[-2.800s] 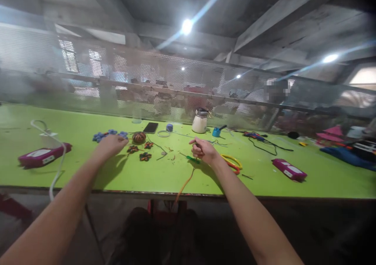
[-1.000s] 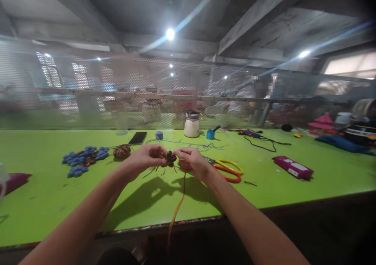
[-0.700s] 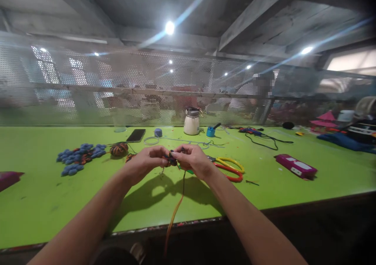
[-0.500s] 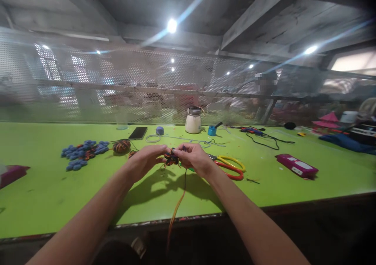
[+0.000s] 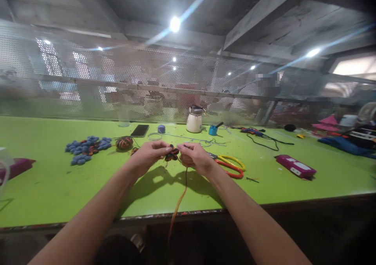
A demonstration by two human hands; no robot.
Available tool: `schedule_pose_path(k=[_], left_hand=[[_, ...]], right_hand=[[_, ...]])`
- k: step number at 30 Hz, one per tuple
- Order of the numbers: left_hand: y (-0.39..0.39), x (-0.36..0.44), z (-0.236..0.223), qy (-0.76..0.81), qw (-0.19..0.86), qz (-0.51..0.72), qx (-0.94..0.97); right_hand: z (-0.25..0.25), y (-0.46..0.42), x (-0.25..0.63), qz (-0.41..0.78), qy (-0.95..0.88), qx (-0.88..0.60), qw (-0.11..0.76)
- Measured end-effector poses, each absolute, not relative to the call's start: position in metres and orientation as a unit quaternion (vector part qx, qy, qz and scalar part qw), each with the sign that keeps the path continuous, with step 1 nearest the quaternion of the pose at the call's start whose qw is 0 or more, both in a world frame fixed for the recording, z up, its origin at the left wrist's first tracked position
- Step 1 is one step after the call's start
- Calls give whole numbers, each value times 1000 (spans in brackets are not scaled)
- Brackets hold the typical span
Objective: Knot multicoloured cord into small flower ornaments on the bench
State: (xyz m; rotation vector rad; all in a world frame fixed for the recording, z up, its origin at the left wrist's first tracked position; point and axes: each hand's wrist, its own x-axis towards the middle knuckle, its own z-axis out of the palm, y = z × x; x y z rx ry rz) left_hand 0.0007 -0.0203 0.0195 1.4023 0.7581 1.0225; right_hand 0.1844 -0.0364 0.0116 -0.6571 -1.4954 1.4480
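Note:
Between my hands is a small dark multicoloured crochet flower (image 5: pixel 172 153) with orange in it. My left hand (image 5: pixel 149 154) pinches it by its left side. Close to its right edge, my right hand (image 5: pixel 194 155) is closed, thumb against fingers; what it grips is too small to make out. An orange and dark yarn strand (image 5: pixel 179 203) hangs from below my right hand over the table's front edge. To the left lie a ball of variegated yarn (image 5: pixel 124 143) and a cluster of blue and orange crochet flowers (image 5: pixel 87 149).
Scissors (image 5: pixel 230 167) with red and yellow handles lie just right of my right hand. Farther back are a phone (image 5: pixel 140 130), a white jar (image 5: pixel 194 120), a blue pot (image 5: pixel 213 130) and a dark cord (image 5: pixel 264 136). A magenta packet (image 5: pixel 296 167) sits at the right.
My left fingers have shifted from over the flower to a pinch on its left side, so more of it shows. My right hand stays close to its right edge.

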Motion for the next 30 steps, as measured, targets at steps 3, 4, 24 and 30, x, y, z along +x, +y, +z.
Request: schedule_pose_path(k=[3,4,24,30], left_hand=[[-20,-2,19,317,611,439,578],[-19,-3,19,314,618,439,571],[-16,-12,20,203,708,449,506],[-14,-6,13,219,676,451,540]], right_hand=[[12,-36,187,600,-602,-261,457],[13,-37,187,601,-601,-261,458],[8,-31,186,628,-573,-306,429],[3,-34,178,710,-553,-274,341]])
